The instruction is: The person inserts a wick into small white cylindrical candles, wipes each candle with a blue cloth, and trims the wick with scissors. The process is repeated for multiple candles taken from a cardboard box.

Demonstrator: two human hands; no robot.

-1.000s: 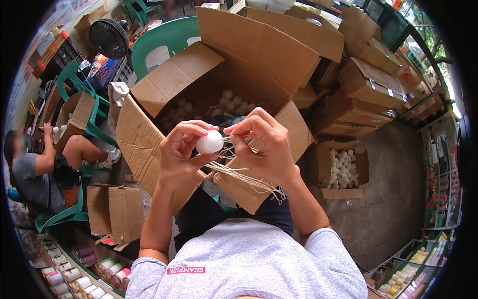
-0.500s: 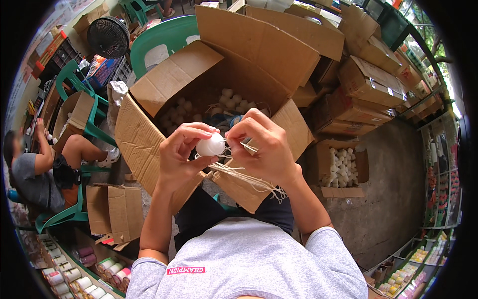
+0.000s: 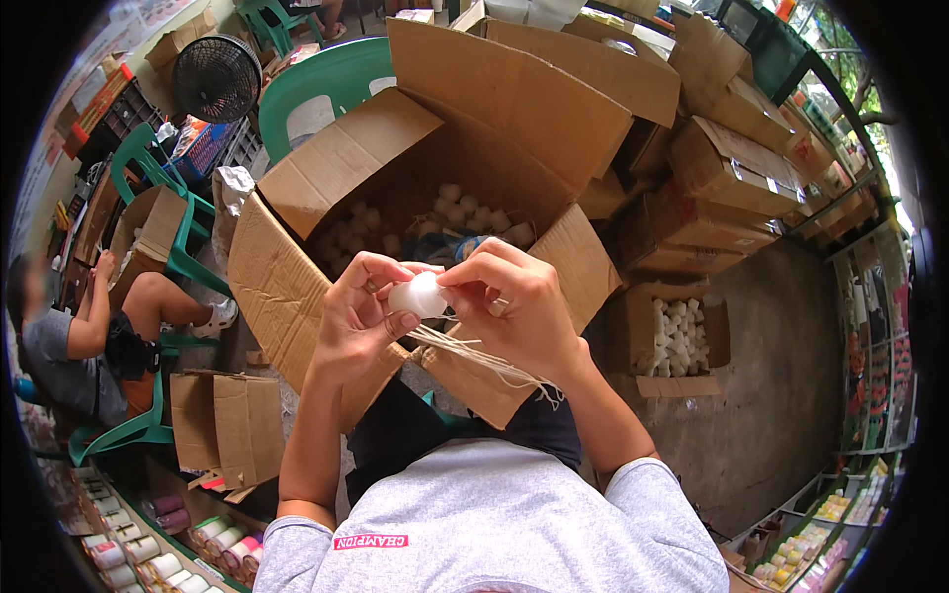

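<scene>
Your left hand [image 3: 361, 316] & right hand [image 3: 519, 306] both pinch a white ball [image 3: 417, 296], strings [image 3: 484, 356] in right, above open box [image 3: 287, 287]. Concrete floor [image 3: 781, 395], stacked cartons [image 3: 732, 168] around, fan [image 3: 217, 77] back left.

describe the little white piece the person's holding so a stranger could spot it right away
Start at the big open cardboard box in front of the person. Just above its near edge, both hands meet around a small white rounded piece. Unlike the similar white pieces heaped inside the box, it is pinched between fingertips, with thin pale strands trailing below.
</scene>
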